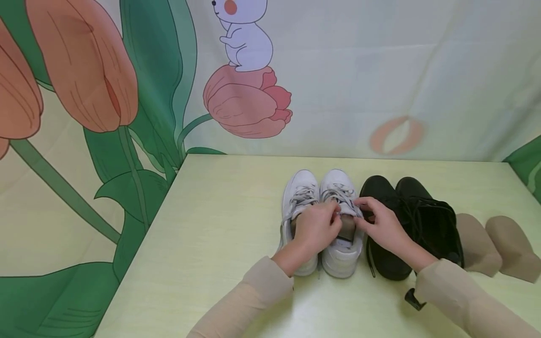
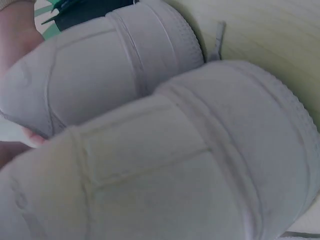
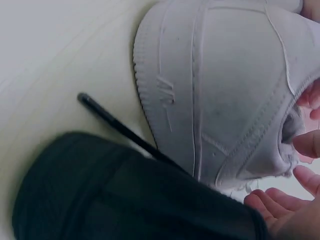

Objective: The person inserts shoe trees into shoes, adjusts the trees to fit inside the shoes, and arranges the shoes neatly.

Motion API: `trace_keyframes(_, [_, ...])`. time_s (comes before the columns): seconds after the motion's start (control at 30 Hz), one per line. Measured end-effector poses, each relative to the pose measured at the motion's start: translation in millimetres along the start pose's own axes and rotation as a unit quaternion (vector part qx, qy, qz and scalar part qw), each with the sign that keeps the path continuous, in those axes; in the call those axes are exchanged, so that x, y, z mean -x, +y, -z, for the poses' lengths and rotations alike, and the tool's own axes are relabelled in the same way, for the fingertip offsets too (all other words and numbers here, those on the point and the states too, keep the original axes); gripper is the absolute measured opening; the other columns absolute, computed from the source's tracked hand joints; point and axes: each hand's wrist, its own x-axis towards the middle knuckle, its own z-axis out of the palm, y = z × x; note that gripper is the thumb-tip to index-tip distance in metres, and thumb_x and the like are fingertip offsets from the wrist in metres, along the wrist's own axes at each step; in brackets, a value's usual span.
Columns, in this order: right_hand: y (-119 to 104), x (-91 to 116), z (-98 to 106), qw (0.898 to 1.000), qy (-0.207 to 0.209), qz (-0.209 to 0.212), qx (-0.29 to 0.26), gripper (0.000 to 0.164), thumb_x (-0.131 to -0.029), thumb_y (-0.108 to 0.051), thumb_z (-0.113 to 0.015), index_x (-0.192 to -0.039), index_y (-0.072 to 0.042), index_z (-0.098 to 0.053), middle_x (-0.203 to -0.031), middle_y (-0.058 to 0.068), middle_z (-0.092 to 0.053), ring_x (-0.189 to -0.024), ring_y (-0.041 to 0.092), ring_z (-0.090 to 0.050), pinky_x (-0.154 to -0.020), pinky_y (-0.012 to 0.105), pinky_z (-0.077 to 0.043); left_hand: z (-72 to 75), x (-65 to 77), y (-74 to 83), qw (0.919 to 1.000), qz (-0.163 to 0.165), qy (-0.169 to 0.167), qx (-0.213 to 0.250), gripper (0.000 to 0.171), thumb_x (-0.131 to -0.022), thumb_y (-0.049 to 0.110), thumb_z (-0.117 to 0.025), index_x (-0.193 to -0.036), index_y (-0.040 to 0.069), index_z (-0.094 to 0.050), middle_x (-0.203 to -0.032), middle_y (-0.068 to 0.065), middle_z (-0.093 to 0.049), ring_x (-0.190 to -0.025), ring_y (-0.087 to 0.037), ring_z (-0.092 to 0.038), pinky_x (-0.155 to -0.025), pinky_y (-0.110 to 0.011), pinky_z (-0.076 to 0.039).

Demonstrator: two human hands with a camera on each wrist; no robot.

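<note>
A pair of white lace-up sneakers stands side by side, toes away from me. Over the opening of the right-hand sneaker (image 1: 342,258), my left hand (image 1: 314,227) has its fingers curled together and pinches a shoelace by the tongue. My right hand (image 1: 384,227) is at the outer side of the same sneaker, thumb and forefinger apart at the collar and eyelets. A brown insert (image 1: 347,228) shows inside that opening. The left-hand sneaker (image 1: 297,192) is partly covered by my left hand. In the left wrist view the sneaker heels hide most of the fingers.
Right beside the sneakers are black lace-up shoes (image 1: 380,263), partly under my right hand and forearm; one lace (image 3: 120,127) trails on the table (image 1: 220,197). Two beige moulded inserts (image 1: 477,244) lie at the far right. A printed cloth (image 1: 338,94) hangs behind the table.
</note>
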Motion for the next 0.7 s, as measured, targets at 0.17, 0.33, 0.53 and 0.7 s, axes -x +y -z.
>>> trace_keyframes(0.17, [1, 4, 10, 1.000, -0.001, -0.011, 0.002, 0.035, -0.085, -0.012, -0.056, -0.117, -0.002, -0.046, -0.120, 0.019, -0.051, -0.111, 0.033, -0.048, -0.084, 0.047, -0.043, 2.2, 3.4, 6.7, 0.9993, -0.019, -0.031, 0.009, 0.011, -0.080, 0.019, -0.055, -0.088, 0.020, -0.062, -0.074, 0.010, -0.061, -0.063, -0.005, -0.055, -0.051, -0.017, -0.039])
trace_keyframes(0.33, [1, 10, 20, 1.000, 0.009, -0.018, 0.002, 0.035, -0.087, -0.016, -0.055, -0.119, -0.003, -0.046, -0.121, 0.019, -0.050, -0.112, 0.033, -0.047, -0.085, 0.047, -0.042, 2.1, 5.7, 13.1, 0.9988, -0.033, -0.035, 0.013, 0.008, -0.080, 0.020, -0.056, -0.085, 0.021, -0.062, -0.076, 0.011, -0.059, -0.070, -0.005, -0.054, -0.056, -0.017, -0.041])
trace_keyframes(0.53, [7, 16, 27, 0.999, 0.035, -0.005, 0.019, 0.035, -0.087, -0.017, -0.054, -0.119, -0.004, -0.046, -0.120, 0.018, -0.051, -0.110, 0.031, -0.048, -0.081, 0.041, -0.044, -1.5, 7.6, 18.8, 0.9979, -0.059, -0.021, 0.019, 0.008, -0.079, 0.020, -0.058, -0.086, 0.020, -0.063, -0.084, 0.009, -0.060, -0.078, -0.009, -0.054, -0.065, -0.019, -0.043])
trace_keyframes(0.7, [10, 20, 34, 0.998, 0.053, -0.002, 0.027, 0.036, -0.088, -0.020, -0.054, -0.119, -0.004, -0.046, -0.118, 0.018, -0.052, -0.108, 0.030, -0.049, -0.077, 0.017, -0.040, -4.2, 7.6, 23.1, 0.9961, -0.087, 0.000, 0.016, 0.007, -0.078, 0.020, -0.059, -0.083, 0.019, -0.063, -0.087, 0.009, -0.060, -0.082, -0.010, -0.056, -0.065, -0.019, -0.044])
